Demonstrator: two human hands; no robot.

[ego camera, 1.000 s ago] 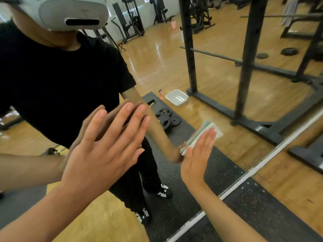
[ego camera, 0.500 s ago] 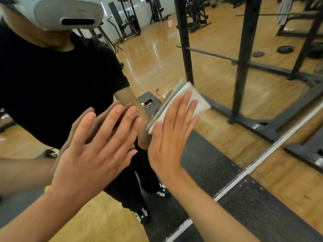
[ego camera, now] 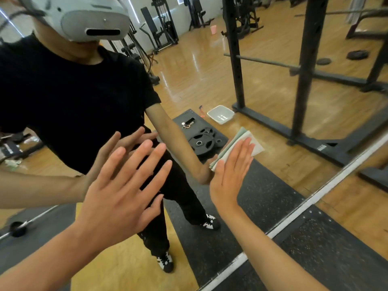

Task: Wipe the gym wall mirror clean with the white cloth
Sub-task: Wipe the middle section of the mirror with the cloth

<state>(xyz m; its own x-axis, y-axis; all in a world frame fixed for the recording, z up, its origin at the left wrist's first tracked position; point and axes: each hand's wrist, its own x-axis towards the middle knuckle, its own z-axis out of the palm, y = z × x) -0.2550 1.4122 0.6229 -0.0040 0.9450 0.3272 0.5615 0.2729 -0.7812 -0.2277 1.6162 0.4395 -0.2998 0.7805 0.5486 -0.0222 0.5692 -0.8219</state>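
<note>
Head view. The mirror (ego camera: 273,122) filled most of the field; its lower edge, a white strip (ego camera: 315,198), ran diagonally from bottom centre up to the right border; below it lay a speckled black mat (ego camera: 336,259). The left hand (ego camera: 117,192) lay flat against the glass at centre left; its grip was apart, fingers straight and spread, holding nothing. The right hand (ego camera: 231,173) pressed the folded cloth (ego camera: 256,144) onto the glass; its grip was likewise apart, fingers straight and side by side, none curled round the cloth. The cloth lay under the fingers and palm; its upper right corner showed beyond the fingertips and its layered left edge showed beside the hand; it sat above the strip and apart from it. The two hands were near but not touching. Open glass extended above and to the right of the cloth; there the reflection showed a black rack (ego camera: 304,70), a white basin (ego camera: 220,114) and weight plates (ego camera: 204,141).
</note>
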